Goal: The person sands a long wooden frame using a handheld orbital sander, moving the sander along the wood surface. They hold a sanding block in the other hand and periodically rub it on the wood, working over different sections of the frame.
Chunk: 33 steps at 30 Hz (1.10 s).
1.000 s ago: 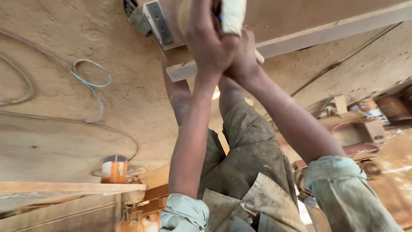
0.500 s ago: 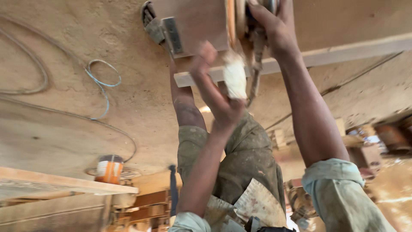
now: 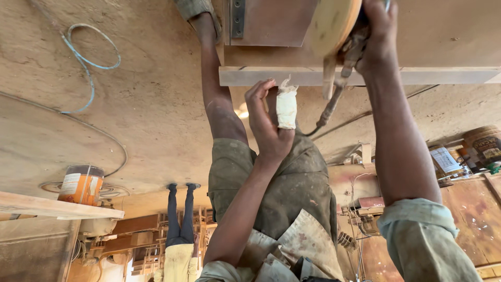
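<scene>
The bandage (image 3: 286, 107) on a finger of the left hand (image 3: 269, 125) is white, greyed at the edges. The sanding disc (image 3: 334, 23) is pale yellow. The wooden board (image 3: 433, 31) is light brown, its hinge (image 3: 237, 18) grey. The shorts (image 3: 292, 193) are olive green with dusty stains. The sleeve cuffs (image 3: 417, 224) are faded grey-green. The paint can (image 3: 81, 184) is orange with a white label. The loop of cable (image 3: 91, 62) is pale blue on tan ground.

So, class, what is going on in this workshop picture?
A person is working on a wooden piece with a disc sander. The right hand grips the sander against the wood. The left hand, one finger wrapped in a white bandage, hangs open just short of the wood. A cable trails from the tool.
</scene>
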{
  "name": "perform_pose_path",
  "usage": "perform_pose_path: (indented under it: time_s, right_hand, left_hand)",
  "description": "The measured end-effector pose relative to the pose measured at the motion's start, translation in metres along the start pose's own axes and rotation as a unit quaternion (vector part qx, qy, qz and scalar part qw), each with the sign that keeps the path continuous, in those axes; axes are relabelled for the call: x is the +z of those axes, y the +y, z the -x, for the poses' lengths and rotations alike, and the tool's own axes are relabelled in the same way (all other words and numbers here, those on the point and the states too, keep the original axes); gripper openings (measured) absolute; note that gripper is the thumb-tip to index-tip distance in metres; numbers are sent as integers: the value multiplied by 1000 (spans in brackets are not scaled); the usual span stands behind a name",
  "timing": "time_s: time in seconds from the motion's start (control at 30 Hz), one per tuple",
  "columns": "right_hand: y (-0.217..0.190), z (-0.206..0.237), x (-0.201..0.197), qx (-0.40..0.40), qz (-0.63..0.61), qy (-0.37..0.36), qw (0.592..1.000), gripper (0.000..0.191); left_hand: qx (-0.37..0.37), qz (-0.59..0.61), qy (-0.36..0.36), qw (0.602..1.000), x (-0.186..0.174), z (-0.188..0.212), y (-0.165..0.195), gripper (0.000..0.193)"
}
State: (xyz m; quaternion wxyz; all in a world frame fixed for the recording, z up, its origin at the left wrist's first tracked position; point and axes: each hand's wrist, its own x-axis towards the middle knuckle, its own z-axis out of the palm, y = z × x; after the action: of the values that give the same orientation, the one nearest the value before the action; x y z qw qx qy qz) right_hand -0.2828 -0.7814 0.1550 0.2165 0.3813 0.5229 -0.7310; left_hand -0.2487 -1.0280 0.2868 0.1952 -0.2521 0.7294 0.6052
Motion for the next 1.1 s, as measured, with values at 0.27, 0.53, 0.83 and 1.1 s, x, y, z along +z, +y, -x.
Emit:
perform_pose_path:
  time_s: [0.27,0.53,0.83,1.1]
  right_hand:
    - [11,54,23,85,-34,34,995,21]
    - [46,78,4,151,-157,84,972,26]
    - [43,83,22,-33,-293,303,906,53]
    - [115,76,155,-89,-518,296,798,48]
  left_hand:
    - [6,-61,-1,998,-17,2,19,46]
    - [-80,23,-85,993,-33,33,-12,50]
    - [-323,162,-302,882,-97,50,43,92]
    - [-146,-125,-277,941,-186,-19,94,77]
